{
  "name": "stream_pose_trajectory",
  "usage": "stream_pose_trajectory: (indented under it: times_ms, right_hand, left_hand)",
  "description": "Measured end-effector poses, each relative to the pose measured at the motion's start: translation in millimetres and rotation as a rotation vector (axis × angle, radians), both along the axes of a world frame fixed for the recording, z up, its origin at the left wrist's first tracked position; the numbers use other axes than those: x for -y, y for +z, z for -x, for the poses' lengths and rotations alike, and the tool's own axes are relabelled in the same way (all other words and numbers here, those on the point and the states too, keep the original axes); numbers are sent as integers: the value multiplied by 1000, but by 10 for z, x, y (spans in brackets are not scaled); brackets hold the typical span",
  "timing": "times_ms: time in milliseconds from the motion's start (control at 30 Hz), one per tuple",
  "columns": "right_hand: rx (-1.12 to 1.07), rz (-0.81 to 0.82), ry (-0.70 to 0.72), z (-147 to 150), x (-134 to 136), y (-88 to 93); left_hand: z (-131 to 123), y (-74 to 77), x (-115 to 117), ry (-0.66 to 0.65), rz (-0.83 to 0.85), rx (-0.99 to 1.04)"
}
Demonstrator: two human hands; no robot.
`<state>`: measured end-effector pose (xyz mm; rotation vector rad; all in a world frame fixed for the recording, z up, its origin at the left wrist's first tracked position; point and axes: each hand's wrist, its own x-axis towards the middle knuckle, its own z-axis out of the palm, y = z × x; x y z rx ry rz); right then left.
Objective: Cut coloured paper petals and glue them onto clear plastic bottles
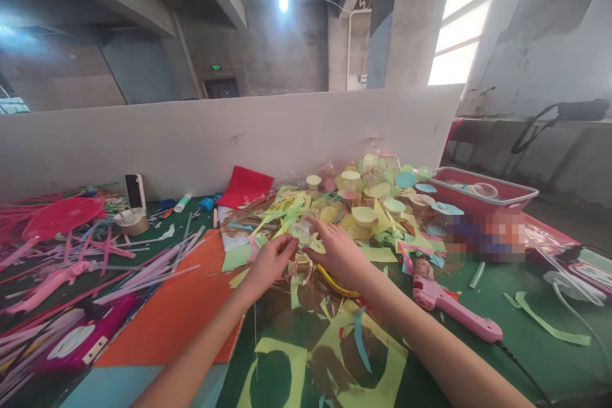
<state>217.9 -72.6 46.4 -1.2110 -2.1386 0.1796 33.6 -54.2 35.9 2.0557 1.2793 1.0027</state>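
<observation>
In the middle of the head view, both my hands are closed round a small clear plastic piece [303, 231], perhaps a little cup; its exact kind is hard to make out. My left hand [273, 260] pinches its near left side between thumb and finger. From the right, my right hand [336, 251] grips it with thumb and bent fingers. Just under my right wrist lies a curved yellow handle [337, 283], mostly hidden. Behind my hands is a heap of paper discs [364, 215] and clear cups in yellow, green and blue.
A pink hot glue gun [454, 312] with a cord lies at right, near a red basket [488, 203]. Cut green paper [358, 357] lies in front. Orange card [176, 306], pink strips [157, 268] and a phone [135, 192] are at left. A white partition [201, 140] stands behind.
</observation>
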Motion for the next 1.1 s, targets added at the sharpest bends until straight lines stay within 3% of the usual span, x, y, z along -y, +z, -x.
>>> stream_pose_trajectory:
  times_ms: [400,600,1100]
  right_hand:
    - [99,-126,28,0,18,29]
    - [183,-176,-22,-12,-43,-51]
    - [185,-141,-46,8,-19,-22]
  left_hand:
    - [97,-17,-14,72,-50,13]
    - [105,-4,-4,96,-63,-2]
    - [59,-15,24,142,-58,0]
